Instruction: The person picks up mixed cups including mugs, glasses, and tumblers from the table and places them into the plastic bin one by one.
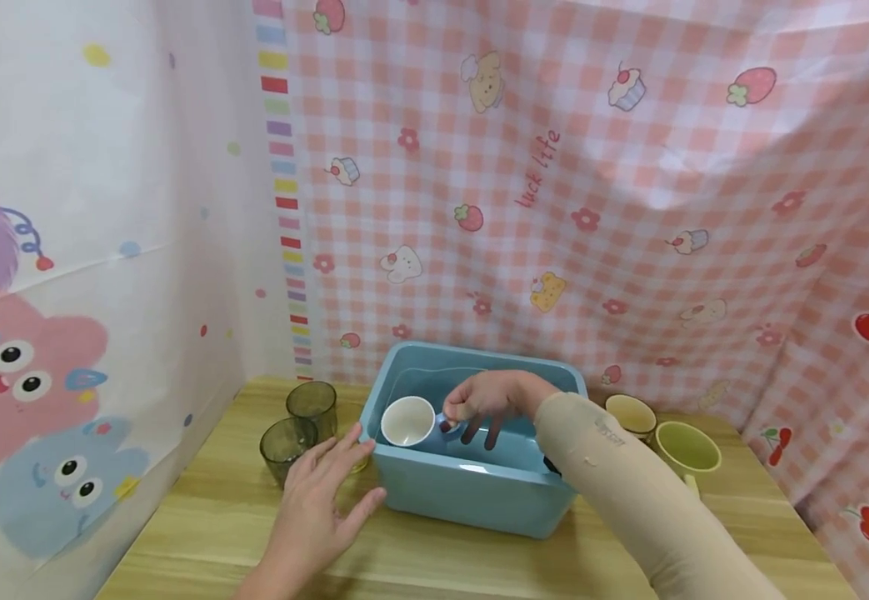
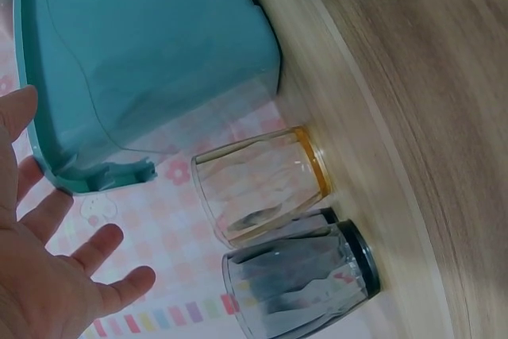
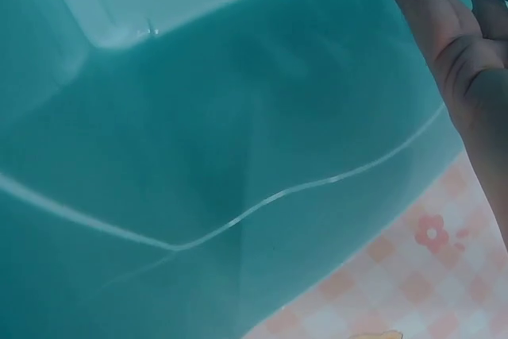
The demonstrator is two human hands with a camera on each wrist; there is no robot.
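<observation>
A mug with a white inside and a blue handle (image 1: 407, 422) is upright in the left part of a blue plastic bin (image 1: 471, 500). My right hand (image 1: 492, 402) reaches into the bin from the right and pinches the mug's handle, thumb and forefinger together, other fingers hanging down. In the right wrist view that hand (image 3: 468, 61) is at the upper right, against the bin's inner wall (image 3: 238, 132). My left hand (image 1: 317, 496) has its fingers spread at the bin's front left corner. In the left wrist view its fingertips (image 2: 55, 204) meet the rim.
Left of the bin stand two dark, smoky glasses (image 1: 287, 446) and a clear glass with an amber base (image 2: 262, 184). To the right are a cream cup (image 1: 631, 414) and a green mug (image 1: 687, 447). A checked pink cloth (image 1: 434, 308) hangs behind the wooden table (image 1: 202, 533).
</observation>
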